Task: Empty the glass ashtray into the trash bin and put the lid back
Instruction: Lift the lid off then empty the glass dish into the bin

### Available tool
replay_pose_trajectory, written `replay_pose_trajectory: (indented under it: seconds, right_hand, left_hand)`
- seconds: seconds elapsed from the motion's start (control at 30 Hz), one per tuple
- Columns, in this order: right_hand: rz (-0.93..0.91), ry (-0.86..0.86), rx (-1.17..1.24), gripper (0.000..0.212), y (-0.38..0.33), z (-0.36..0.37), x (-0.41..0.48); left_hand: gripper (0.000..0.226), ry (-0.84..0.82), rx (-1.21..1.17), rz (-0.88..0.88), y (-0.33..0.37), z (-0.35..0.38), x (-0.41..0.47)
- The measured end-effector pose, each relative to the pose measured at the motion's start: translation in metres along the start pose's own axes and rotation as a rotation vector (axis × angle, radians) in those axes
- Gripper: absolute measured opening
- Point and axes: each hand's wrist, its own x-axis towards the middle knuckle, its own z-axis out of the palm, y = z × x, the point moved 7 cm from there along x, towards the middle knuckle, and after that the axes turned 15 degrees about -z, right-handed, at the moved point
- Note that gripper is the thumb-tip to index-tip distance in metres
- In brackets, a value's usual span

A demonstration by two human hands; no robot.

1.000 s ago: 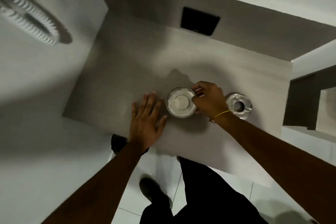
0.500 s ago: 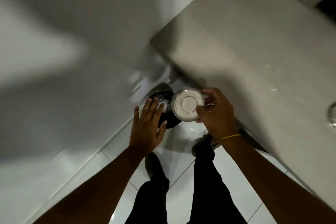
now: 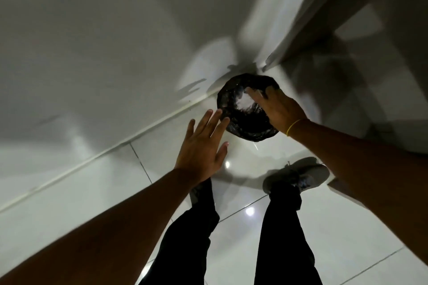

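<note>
Glass ashtray [image 3: 245, 102] a motion-blurred pale smear, mostly hidden under right hand [image 3: 279, 109], trash bin [image 3: 245, 120] rim partly covered, right hand's grip unclear, both forearms cut off by frame edges

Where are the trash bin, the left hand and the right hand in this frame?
trash bin [image 3: 249, 124]: head view, on the black liner near its front rim.
left hand [image 3: 201, 146]: head view, back of the open hand.
right hand [image 3: 281, 109]: head view, back of the hand over the bin.
</note>
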Motion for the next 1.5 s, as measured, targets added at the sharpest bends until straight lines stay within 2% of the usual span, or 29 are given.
replay_pose_trajectory:
  seconds: [0.13, 0.3, 0.43, 0.53, 0.6, 0.7, 0.87, 0.97, 1.1, 1.23, 1.33, 1.5]
  right_hand:
    - [-0.151, -0.126, -0.174, 0.094, -0.003, 0.025, 0.021]
    - [-0.167, -0.294, -0.173, 0.084, 0.004, 0.033, 0.042]
    - [-0.256, -0.336, -0.188, 0.098, -0.001, 0.041, 0.050]
    - [-0.259, -0.377, -0.186, 0.088, 0.001, 0.049, 0.050]
    - [-0.232, -0.380, -0.177, 0.086, 0.001, 0.051, 0.051]
    - [-0.277, -0.358, -0.146, 0.097, -0.004, 0.055, 0.051]
    - [-0.211, -0.370, -0.182, 0.082, -0.001, 0.058, 0.047]
    - [-0.236, -0.343, -0.188, 0.092, -0.001, 0.057, 0.047]
    - [-0.193, -0.358, -0.188, 0.081, 0.005, 0.058, 0.044]
    - [-0.198, -0.299, -0.155, 0.088, 0.004, 0.059, 0.044]
    - [-0.191, -0.337, -0.167, 0.080, 0.006, 0.061, 0.043]
    - [-0.233, -0.290, -0.160, 0.089, 0.001, 0.056, 0.044]
  left_hand:
    - [0.064, -0.002, -0.019, -0.023, -0.012, 0.024, 0.000]
    - [0.062, 0.015, -0.016, -0.003, -0.015, 0.040, 0.003]
    - [0.062, 0.018, -0.020, -0.001, -0.019, 0.045, 0.004]
    - [0.062, 0.015, -0.022, 0.003, -0.023, 0.048, 0.004]
    - [0.062, 0.017, -0.023, 0.005, -0.026, 0.050, 0.003]
    - [0.062, 0.004, -0.018, 0.002, -0.029, 0.053, 0.003]
    - [0.065, 0.004, -0.012, 0.001, -0.029, 0.054, 0.002]
    - [0.066, 0.009, 0.004, 0.013, -0.024, 0.055, 0.003]
    - [0.067, 0.009, 0.013, 0.018, -0.020, 0.055, 0.005]
    - [0.068, 0.005, 0.017, 0.027, -0.017, 0.057, 0.003]
    - [0.069, -0.004, 0.027, 0.023, -0.017, 0.058, 0.003]
    - [0.073, 0.023, 0.012, 0.027, -0.011, 0.057, 0.004]
